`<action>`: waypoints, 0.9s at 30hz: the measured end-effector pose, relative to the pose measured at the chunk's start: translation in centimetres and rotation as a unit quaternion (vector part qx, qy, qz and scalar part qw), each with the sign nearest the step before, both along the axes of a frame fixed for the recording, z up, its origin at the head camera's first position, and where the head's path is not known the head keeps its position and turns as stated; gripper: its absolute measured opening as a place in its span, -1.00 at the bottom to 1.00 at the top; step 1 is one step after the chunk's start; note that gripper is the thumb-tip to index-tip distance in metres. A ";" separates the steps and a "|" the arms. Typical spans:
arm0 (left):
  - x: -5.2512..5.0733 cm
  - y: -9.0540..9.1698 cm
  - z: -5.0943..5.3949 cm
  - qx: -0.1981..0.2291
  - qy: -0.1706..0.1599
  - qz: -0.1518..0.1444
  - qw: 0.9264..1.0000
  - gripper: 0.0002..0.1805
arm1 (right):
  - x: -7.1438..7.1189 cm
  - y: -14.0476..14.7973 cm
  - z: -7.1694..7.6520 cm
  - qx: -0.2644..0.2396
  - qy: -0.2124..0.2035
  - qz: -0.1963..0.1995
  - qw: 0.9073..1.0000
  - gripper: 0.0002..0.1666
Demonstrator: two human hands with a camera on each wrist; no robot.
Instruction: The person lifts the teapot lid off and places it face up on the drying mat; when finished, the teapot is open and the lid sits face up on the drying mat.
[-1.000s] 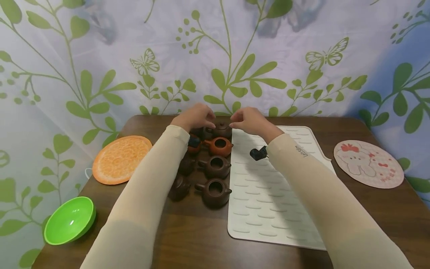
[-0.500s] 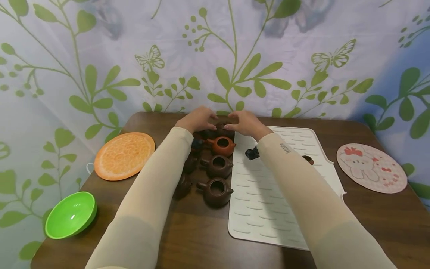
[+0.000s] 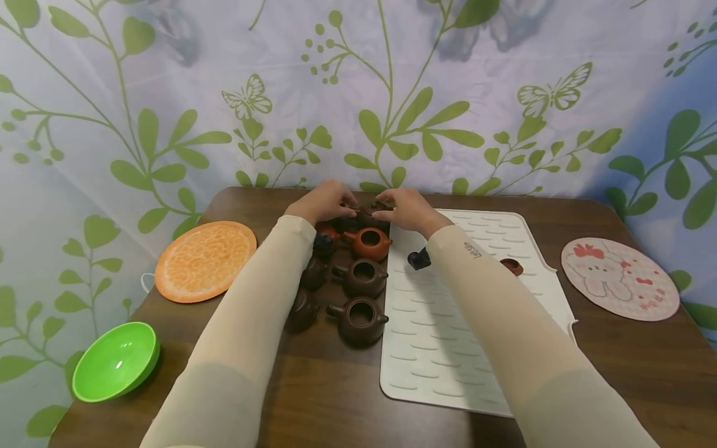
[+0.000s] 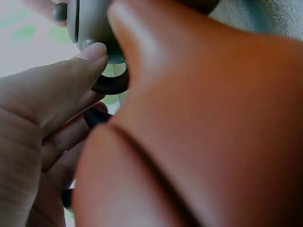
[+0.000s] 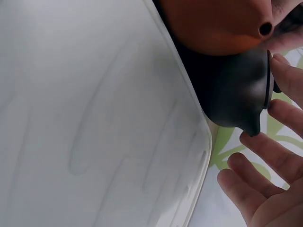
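Flanking lidded dark teapot (image 3: 372, 218) | left grip (image 3: 327, 202), right grip (image 3: 411, 211): hold unclear | orange teapot (image 3: 371, 252) lidless

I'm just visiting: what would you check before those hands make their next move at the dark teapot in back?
1. Lid on the back teapot: ok, it looks seated.
2. Left hand at the handle: ok.
3. Right hand at the lid: ok.
4. Firm grip by either hand: cannot tell.
5. Orange teapot well clear: not ok, it stands close in front.
6. Bare space on the white mat: ok.
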State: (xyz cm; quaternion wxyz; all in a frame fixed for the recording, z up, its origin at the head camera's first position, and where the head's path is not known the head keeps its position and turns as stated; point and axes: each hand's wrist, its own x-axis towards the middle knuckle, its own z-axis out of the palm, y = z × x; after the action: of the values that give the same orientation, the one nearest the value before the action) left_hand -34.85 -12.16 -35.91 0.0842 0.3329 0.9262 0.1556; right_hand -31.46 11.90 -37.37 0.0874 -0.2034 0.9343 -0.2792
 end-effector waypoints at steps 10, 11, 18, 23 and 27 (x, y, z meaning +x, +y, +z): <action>0.1 0.0 0.2 0.012 -0.001 -0.012 1.000 -0.80 | 0.3 0.5 0.2 -0.014 0.017 0.007 1.000 -0.44; 0.0 0.0 0.2 0.013 -0.002 -0.013 1.000 -0.80 | 0.2 0.5 0.1 -0.015 0.017 0.007 1.000 -0.44; -0.3 -0.3 0.1 0.019 -0.016 -0.001 1.000 -0.81 | 0.0 0.3 -0.3 -0.024 0.023 0.010 0.999 -0.45; -0.5 -0.5 0.3 0.030 -0.034 0.015 0.999 -0.82 | 0.2 0.2 -0.1 -0.026 0.025 0.009 0.999 -0.45; -0.4 -0.5 0.5 0.034 -0.037 0.021 0.999 -0.83 | 0.3 0.2 0.0 -0.024 0.025 0.010 0.999 -0.45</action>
State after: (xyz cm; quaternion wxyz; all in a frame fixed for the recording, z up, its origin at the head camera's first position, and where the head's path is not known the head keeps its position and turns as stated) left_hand -35.23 -12.69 -35.39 0.1042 0.3102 0.9234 0.2006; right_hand -31.19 12.09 -37.37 0.0624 -0.2219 0.9271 -0.2957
